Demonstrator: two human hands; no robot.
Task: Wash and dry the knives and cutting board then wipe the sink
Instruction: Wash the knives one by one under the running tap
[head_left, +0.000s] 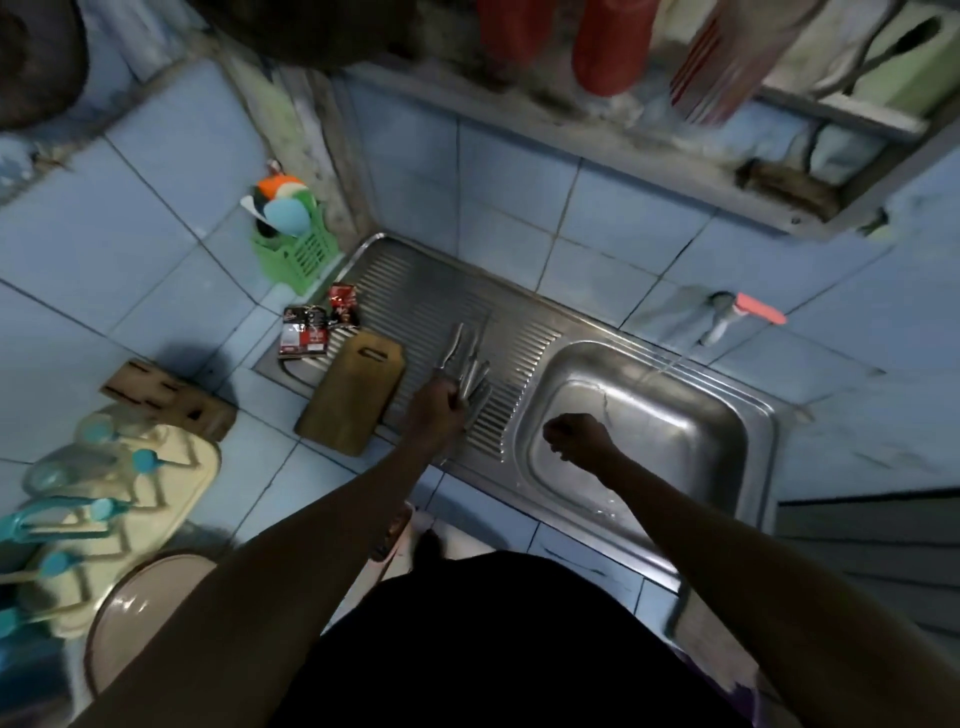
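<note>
nearest, at the left edge: a cream drying rack (150, 488) with teal pegs on the blue tiled counter (156, 291), a round pinkish lid (130, 613) below it, a wooden knife block (166, 397) lying just beyond.

right hand (576, 436) over the near left part of the sink (649, 410) basin, fingers curled into a fist, holding nothing visible. basin wet, a thin stream of water falling from the tap (719, 322) on the far wall, red-pink handle on top.

left hand (439, 408) over the ribbed drainboard (415, 301), fingers curled around the near ends of a bunch of steel knives (465, 364); the rest of the bunch fanned out toward the far side, over the ridges. which end is gripped, handles or blades, cannot tell through blur.

just left of the knives: wooden cutting board (353, 397), flat, partly on the drainboard, partly on the counter, handle slot at its far end. beyond it, two dark red-and-black sachets (306, 332) at the drainboard's left edge.

farther left, against the wall: green slotted caddy (293, 249) holding utensils in orange, blue and white.
</note>
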